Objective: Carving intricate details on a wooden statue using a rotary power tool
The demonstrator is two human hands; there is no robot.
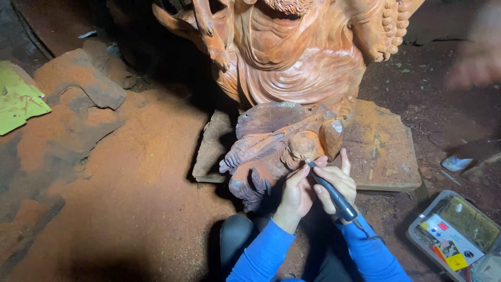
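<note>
Though steadied by left hand (pixel 296 192), rotary tool (pixel 331 193) in right hand (pixel 336 184) grip.

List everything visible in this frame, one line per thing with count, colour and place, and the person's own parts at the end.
small wood carving: one, reddish-brown, centre, in front of the hands
large carved wooden statue: one, orange-brown, top centre
flat wooden slab: one, brown, under the statue, right of centre
sawdust: a spread, orange, floor at left
wood offcuts: a few, dust-covered, upper left
yellow-green sheet: one, left edge
control box: one, grey with a red display, in a tray, lower right
rotary handpiece: one, black, tip at the small carving
left hand: fingertips on the small carving
right hand: gripping the handpiece
sleeves: two, blue, bottom centre
</note>
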